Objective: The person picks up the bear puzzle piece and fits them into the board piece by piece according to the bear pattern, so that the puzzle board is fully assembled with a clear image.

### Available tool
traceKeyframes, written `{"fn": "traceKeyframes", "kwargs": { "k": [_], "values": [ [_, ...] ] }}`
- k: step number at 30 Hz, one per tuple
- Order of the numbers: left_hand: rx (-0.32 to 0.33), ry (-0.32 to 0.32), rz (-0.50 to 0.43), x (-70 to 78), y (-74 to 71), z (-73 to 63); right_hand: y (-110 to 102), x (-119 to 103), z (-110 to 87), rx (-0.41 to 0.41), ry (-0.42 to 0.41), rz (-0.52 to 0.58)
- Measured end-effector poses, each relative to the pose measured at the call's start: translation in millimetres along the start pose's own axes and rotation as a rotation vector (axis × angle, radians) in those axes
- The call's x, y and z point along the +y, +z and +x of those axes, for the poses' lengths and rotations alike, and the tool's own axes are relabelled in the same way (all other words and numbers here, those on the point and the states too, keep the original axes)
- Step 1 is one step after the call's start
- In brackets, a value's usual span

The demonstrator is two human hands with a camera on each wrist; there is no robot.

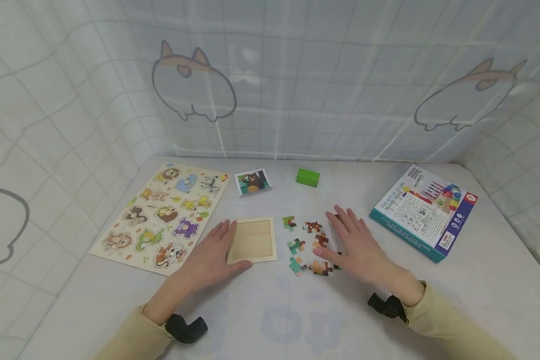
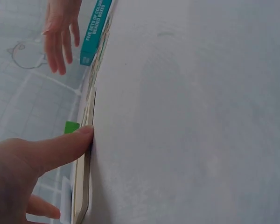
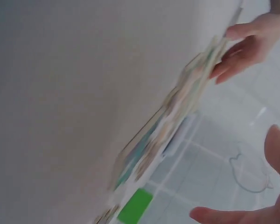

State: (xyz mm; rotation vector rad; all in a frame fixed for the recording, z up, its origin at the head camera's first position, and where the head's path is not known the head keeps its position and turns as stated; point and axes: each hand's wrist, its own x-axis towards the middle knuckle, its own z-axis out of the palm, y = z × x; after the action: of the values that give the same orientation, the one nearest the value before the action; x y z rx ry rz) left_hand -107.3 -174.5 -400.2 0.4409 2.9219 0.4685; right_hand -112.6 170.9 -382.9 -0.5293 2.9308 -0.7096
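A small square wooden puzzle tray (image 1: 254,240) with a raised rim lies on the white table. My left hand (image 1: 209,252) is at its left side, fingers extended and the thumb touching the front edge, as the left wrist view also shows. Several loose jigsaw pieces (image 1: 321,268), in brown, orange and green, are scattered right of the tray. Above the rightmost pieces, partly covering them, my right hand (image 1: 364,252) is spread with nothing in its grasp. In the left wrist view this right hand (image 2: 60,30) hangs clear of the table.
A picture card of a bear (image 1: 254,182) and a green block (image 1: 308,177) sit at the back. On the left lies an animal puzzle board (image 1: 162,227), its near right part beside the left hand. A box of beaded toys (image 1: 425,210) is at the right.
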Motion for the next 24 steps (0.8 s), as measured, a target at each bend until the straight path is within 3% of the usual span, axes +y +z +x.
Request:
{"fn": "traceKeyframes", "kwargs": {
  "k": [5,11,15,24],
  "values": [
    [0.005,0.010,-0.043,-3.0,3.3,2.0,10,-10,7.5,0.006,-0.037,0.173],
    [0.008,0.010,-0.071,-4.8,6.2,3.2,23,-6,28.2,0.117,-0.142,0.317],
    [-0.001,-0.005,-0.100,-4.2,9.6,5.1,35,-3,45.7,0.177,-0.192,0.309],
    [0.009,-0.022,-0.152,0.2,15.2,6.4,53,-5,73.0,0.146,-0.222,0.202]
  ]
}}
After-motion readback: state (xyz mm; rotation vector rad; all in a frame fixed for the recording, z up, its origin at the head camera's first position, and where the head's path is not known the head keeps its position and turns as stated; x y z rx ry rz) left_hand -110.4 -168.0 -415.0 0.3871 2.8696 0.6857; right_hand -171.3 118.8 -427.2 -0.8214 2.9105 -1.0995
